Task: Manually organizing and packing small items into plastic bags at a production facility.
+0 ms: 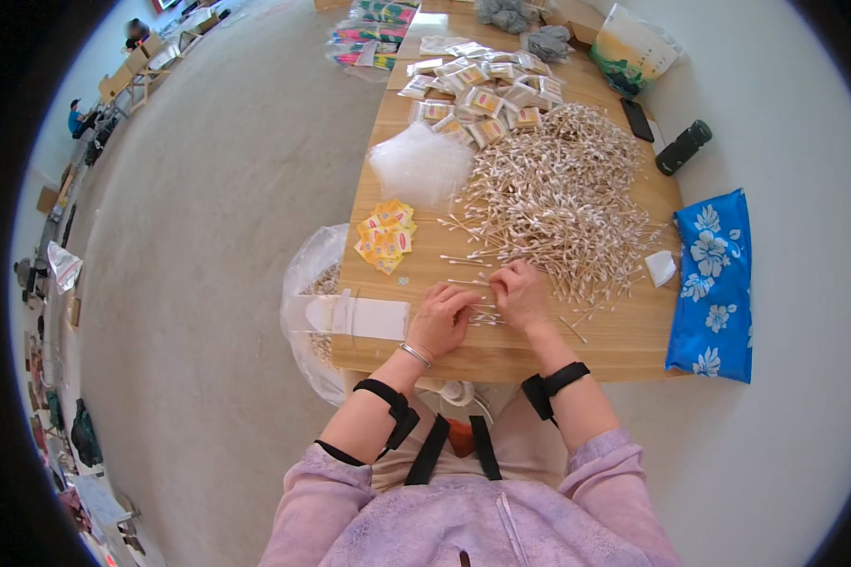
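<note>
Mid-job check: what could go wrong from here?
The loose cotton swab pile spreads close to the right grip, so a careless brush might scatter it. The yellow cards lie loose near the left edge of the wooden table; a stray sweep of the left grip could send some to the floor. The white strip juts past that edge and might get knocked.
</note>
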Tool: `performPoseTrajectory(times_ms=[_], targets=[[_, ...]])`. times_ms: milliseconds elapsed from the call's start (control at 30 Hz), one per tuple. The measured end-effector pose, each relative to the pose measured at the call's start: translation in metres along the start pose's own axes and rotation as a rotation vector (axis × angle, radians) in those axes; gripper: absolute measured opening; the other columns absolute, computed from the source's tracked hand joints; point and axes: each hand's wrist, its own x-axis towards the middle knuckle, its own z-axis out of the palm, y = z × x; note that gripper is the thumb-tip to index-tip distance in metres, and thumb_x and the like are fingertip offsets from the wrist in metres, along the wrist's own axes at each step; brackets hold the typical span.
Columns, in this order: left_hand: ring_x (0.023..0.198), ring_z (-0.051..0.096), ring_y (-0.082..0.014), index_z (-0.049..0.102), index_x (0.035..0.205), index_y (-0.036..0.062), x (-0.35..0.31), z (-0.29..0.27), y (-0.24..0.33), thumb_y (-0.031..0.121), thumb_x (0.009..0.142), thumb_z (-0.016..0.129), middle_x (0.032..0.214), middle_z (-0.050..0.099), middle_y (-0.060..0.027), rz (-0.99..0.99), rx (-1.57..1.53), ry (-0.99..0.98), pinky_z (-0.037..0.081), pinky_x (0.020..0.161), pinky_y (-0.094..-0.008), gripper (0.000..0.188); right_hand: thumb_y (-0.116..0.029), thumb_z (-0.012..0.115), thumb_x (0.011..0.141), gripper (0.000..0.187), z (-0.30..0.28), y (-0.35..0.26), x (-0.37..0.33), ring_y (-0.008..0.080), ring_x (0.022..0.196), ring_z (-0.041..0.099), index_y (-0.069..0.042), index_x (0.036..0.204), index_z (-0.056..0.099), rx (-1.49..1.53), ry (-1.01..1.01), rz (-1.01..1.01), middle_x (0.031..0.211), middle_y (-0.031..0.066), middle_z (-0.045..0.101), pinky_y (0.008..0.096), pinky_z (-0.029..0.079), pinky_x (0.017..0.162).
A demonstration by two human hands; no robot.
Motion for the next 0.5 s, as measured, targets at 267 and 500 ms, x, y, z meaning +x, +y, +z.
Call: performPoseTrajectory(times_ms=[267, 500], targets=[[0.102, 0.055, -0.0331, 0.059, 0.108, 0.0042, 0.001, -0.002, 0.005, 0.0, 0.072, 0.063, 0.106, 0.061, -0.0152, -0.1, 0.037, 0.102, 0.043, 0.092, -0.0407, 0.036, -0.004, 0.062, 0.078, 0.012, 0.002, -0.015, -0.028, 0.0305, 0.095, 0.054, -0.008, 0.089, 0.067, 0.193, 0.098, 0.028, 0.096, 0.0088, 0.06, 0.0407, 0.044, 0.083], [0.109, 0.053, -0.0341, 0.057, 0.113, 0.0014, -0.009, -0.006, 0.01, 0.006, 0.072, 0.066, 0.11, 0.06, -0.0155, -0.132, 0.001, 0.031, 0.04, 0.098, -0.0427, 0.042, 0.003, 0.049, 0.082, 0.032, 0.011, -0.011, -0.054, 0.0268, 0.118, 0.048, -0.002, 0.113, 0.056, 0.513, 0.303, 0.399, 0.123, 0.0134, 0.051, 0.0366, 0.036, 0.102]])
